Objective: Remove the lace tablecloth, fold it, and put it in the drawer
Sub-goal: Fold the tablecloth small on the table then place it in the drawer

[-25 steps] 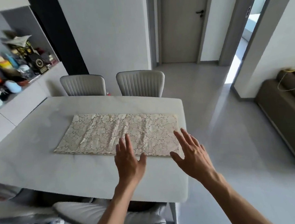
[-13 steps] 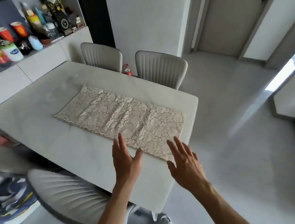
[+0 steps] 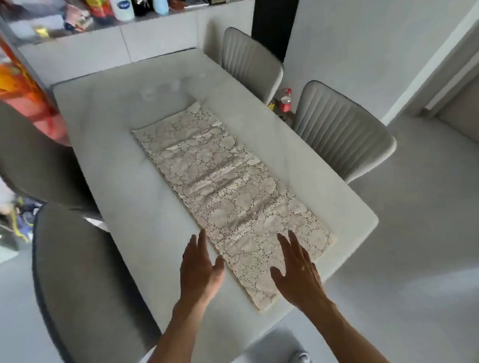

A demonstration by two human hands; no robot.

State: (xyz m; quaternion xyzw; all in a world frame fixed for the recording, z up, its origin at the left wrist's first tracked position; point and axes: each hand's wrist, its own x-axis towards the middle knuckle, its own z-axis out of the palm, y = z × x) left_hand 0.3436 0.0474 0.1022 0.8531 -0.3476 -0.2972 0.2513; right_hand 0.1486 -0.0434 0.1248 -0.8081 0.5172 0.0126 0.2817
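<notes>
Lace tablecloth (image 3: pixel 228 194), cream with a flower pattern, lies folded into a long narrow strip on the white worktop (image 3: pixel 108 152), running from the near edge toward the far side. Over its near end the right hand (image 3: pixel 297 272) hangs with fingers spread and straight, holding nothing. Just beside the strip's left edge, the left hand (image 3: pixel 201 267) is also spread flat. Four grey chairs (image 3: pixel 341 132) stand around the worktop, and a red-capped bottle (image 3: pixel 285 102) stands on the floor between two of them.
</notes>
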